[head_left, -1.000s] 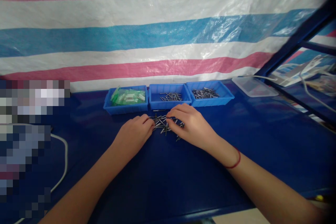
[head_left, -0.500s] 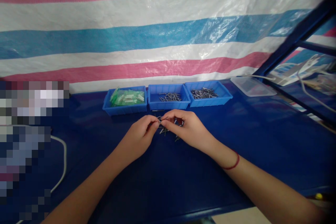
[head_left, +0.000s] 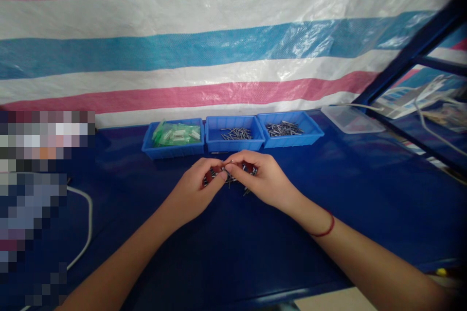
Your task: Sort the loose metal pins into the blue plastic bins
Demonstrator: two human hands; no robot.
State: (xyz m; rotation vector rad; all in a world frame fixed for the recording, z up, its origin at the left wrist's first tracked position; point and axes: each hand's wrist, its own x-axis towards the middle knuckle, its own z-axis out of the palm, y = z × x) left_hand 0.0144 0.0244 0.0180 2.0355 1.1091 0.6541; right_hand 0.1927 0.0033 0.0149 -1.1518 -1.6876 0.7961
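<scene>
Fingertips of my left hand (head_left: 199,187) and my right hand (head_left: 260,177) meet above a loose pile of thin metal pins (head_left: 229,180) on the blue table. My right thumb and forefinger are closed in a pinch, with a small bit of metal, seemingly one of the pins, showing at their tips. The left thumb and forefinger curve together against the same spot; what they grip is too small to make out. Both hands partly cover the pile. One more pin (head_left: 219,152) lies just behind them.
Three blue bins stand in a row behind the hands: a left bin (head_left: 173,151) with green plastic bags (head_left: 178,134), a middle bin (head_left: 235,145) and a right bin (head_left: 294,141) with metal pins. A clear plastic lid (head_left: 352,120) lies right; a white cable (head_left: 90,214) runs left.
My left thumb and forefinger have parted into a wider loop, uncovering pins behind them, and their tips shifted slightly right. My right hand stays almost where it was, still pinching.
</scene>
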